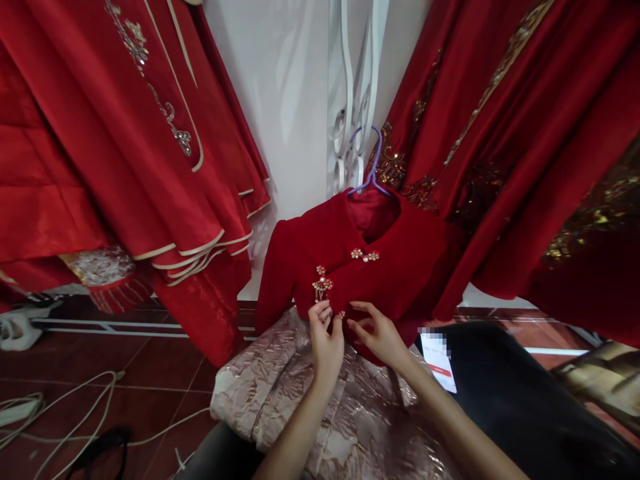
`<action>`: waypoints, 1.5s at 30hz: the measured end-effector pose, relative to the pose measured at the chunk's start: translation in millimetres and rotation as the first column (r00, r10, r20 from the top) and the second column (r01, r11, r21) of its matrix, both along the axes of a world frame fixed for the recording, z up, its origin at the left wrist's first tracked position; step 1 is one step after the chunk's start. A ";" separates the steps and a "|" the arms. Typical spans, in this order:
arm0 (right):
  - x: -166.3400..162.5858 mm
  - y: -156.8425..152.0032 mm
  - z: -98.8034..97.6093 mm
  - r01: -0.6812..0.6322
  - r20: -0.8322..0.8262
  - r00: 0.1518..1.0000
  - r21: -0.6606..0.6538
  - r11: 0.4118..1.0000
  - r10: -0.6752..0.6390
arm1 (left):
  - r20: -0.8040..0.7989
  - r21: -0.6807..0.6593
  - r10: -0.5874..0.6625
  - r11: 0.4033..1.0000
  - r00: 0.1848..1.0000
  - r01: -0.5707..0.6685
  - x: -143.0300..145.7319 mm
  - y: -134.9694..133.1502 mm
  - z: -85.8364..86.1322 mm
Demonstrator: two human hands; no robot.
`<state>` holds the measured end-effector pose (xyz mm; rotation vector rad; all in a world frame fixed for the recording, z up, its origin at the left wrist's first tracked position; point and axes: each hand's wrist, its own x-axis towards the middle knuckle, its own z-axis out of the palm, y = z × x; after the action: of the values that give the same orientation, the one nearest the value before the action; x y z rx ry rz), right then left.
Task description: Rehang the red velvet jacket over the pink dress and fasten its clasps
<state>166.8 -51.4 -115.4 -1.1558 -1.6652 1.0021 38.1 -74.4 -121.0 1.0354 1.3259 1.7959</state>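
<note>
A dark red velvet jacket (395,287) hangs on a purple hanger (372,175), its lower part resting over pale, shiny embossed fabric (280,387). My left hand (326,340) is at the jacket's front, fingers curled against the cloth with the thumb beside a small jewelled piece (342,314). Just above those fingers sits a flower-shaped jewelled fastening (323,281) with dangling beads. My right hand (379,335) is close by on the right, its index finger stretched out and apart from the thumb. Another jewelled fastening (365,255) is below the collar.
Red garments with pale piping (165,167) hang at the left, and red ones with gold trim (500,133) at the right. A phone with a lit screen (439,363) lies on a black surface (505,400). White cables (100,413) run across the tiled floor (165,393).
</note>
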 end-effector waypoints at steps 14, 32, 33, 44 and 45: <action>13.6 10.7 3.1 0.083 -0.020 0.996 -0.100 0.992 -0.085 | -0.013 -0.187 -0.387 0.907 0.922 0.378 -8.3 0.6 -19.3; 48.0 20.0 31.2 0.218 -0.006 0.976 -0.029 0.976 -0.218 | 0.024 -0.136 -0.181 0.974 0.983 0.182 -5.3 3.0 -29.6; 47.7 20.2 30.3 0.213 -0.005 0.977 -0.027 0.977 -0.214 | 0.084 -0.136 -0.202 0.968 0.976 0.212 -2.5 2.9 -29.6; 48.6 19.8 28.5 0.160 0.054 0.986 0.020 0.987 -0.160 | 0.138 -0.132 -0.324 0.931 0.936 0.342 10.1 12.0 -29.7; 49.3 20.3 27.8 0.159 0.060 0.985 0.024 0.987 -0.161 | 0.128 -0.127 -0.309 0.937 0.942 0.325 9.4 11.9 -29.1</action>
<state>216.1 -31.1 -87.6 -1.2976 -1.5979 0.8558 47.5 -62.5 -150.1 0.9954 1.1342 1.4686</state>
